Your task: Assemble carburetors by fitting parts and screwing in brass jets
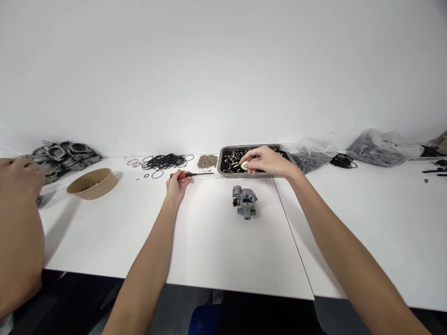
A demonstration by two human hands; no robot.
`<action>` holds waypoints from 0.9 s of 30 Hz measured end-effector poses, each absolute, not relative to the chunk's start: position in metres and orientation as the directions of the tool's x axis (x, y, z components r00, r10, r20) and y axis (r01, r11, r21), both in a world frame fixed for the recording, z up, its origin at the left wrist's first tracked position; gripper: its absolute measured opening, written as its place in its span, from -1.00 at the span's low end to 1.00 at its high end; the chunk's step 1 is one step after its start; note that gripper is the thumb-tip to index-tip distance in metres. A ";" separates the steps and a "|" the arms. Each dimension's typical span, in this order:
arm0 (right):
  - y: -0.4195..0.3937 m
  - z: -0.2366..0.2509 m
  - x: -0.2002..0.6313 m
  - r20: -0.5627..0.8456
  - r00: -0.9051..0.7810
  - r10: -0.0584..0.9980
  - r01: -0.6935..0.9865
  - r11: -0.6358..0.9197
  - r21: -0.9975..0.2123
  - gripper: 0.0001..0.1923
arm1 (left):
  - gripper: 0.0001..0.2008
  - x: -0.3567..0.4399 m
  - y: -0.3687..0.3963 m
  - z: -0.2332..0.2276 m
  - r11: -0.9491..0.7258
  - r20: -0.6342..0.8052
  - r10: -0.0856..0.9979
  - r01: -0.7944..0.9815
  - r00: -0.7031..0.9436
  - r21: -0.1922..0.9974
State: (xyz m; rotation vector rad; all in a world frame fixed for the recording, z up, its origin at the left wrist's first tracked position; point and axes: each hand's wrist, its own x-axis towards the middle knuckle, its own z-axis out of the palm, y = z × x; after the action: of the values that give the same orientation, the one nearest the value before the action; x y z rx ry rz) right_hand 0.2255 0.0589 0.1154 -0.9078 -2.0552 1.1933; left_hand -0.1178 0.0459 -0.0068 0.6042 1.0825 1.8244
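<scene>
My left hand (178, 184) is closed around the red handle of a screwdriver (200, 174), its dark shaft pointing right along the table near the tray. My right hand (263, 160) is over a metal tray (244, 175) of small black and brass-coloured parts (230, 159). Its fingers are pinched together, with a small yellow-green thing (243, 165) at their tips; what it is I cannot make out. A grey metal carburetor (247, 203) stands on the white table between my forearms, touched by neither hand.
Black rubber rings (165, 161) and a pile of small brass parts (207, 161) lie along the wall. At left are a tan bowl (92, 184), grey castings (66, 156) and another person's arm (21, 232). Plastic bags of parts (309, 156) sit right of the tray.
</scene>
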 end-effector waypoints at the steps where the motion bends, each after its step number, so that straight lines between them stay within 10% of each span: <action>1: 0.054 0.115 0.228 0.141 -0.597 0.790 0.265 0.360 -0.895 -0.90 | -0.85 -0.118 0.046 -0.007 -0.212 -0.029 0.881 -0.450 -0.471 0.867; 27: 0.006 0.050 0.234 0.124 -0.612 0.781 0.084 0.220 -0.972 -0.75 | -0.83 -0.113 0.044 0.000 -0.194 -0.061 0.870 -0.454 -0.489 0.870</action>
State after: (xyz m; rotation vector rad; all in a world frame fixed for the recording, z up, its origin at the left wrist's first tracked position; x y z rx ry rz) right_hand 0.2343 0.0058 0.0500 -0.7972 -1.8741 1.4361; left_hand -0.1132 0.0443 -0.0004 0.5738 1.1102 1.8225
